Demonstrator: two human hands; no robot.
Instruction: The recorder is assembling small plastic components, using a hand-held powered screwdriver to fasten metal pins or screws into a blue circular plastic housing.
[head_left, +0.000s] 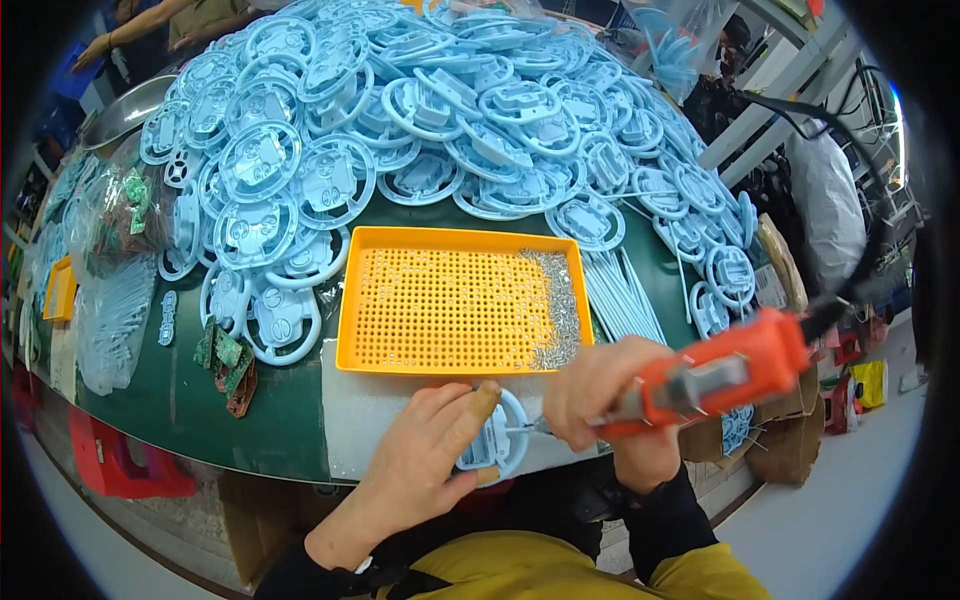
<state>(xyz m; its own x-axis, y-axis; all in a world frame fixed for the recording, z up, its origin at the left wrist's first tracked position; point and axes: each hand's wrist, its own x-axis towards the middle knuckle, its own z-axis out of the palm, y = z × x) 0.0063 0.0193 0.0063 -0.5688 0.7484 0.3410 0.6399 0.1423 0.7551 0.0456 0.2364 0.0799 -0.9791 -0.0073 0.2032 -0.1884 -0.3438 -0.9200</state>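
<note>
At the near edge of the table, my left hand (420,455) steadies a light blue plastic toy steering wheel (490,447), fingers and thumb on its rim. Tape or finger covers wrap some of those fingertips. My right hand (612,395) is wrapped round a red and grey electric screwdriver (715,372), tilted so its bit points left at the wheel's middle. The bit's tip reaches the wheel; whether a screw sits under it I cannot tell. Just beyond both hands lies a yellow perforated tray (460,372), with small silver screws (562,310) heaped along its right side.
A large pile of blue steering wheels (330,180) covers the far table. Blue rods (625,300) lie right of the tray. Left are green circuit boards (225,360) and a clear bag (115,210). A black cable (865,250) hangs at right. Another person's arm (130,32) shows far left.
</note>
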